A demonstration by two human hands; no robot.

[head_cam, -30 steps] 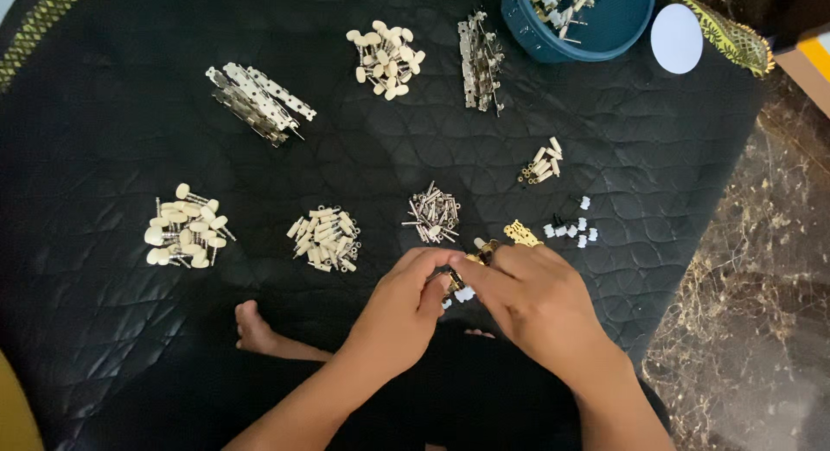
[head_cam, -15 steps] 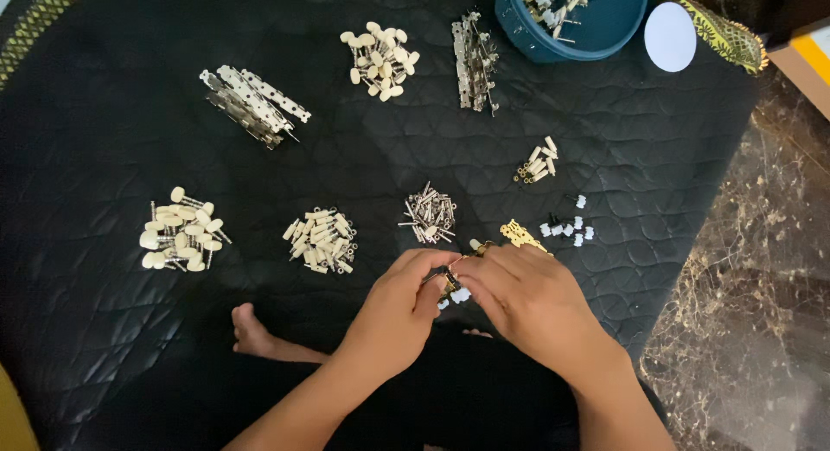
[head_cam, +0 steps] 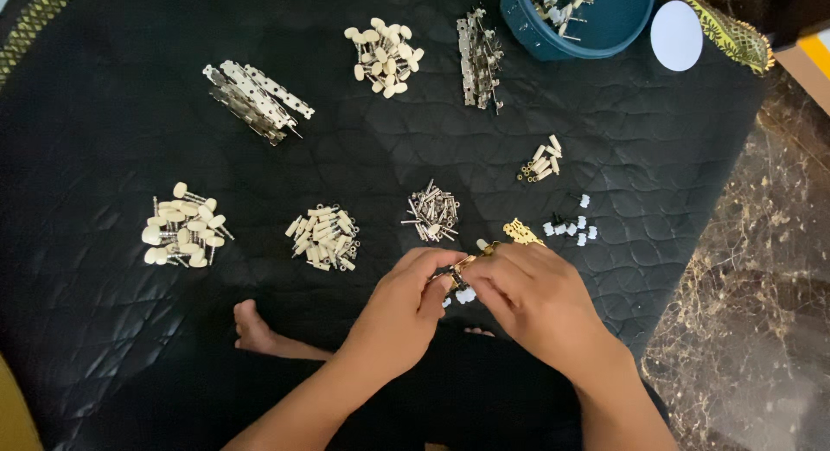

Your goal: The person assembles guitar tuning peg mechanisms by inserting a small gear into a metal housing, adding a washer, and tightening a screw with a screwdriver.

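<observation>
Both hands meet near the middle: the left hand (head_cam: 406,308) and right hand (head_cam: 532,295) pinch one small gold-coloured metal part with white knobs (head_cam: 462,274) between their fingertips, just above the black quilted cloth (head_cam: 112,140). Nine heaps of small parts lie on the cloth; one dark blue plastic bowl (head_cam: 527,31) sits far right.

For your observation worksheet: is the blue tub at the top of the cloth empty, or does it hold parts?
It holds parts: the blue tub shows pale and metal pieces inside.
</observation>
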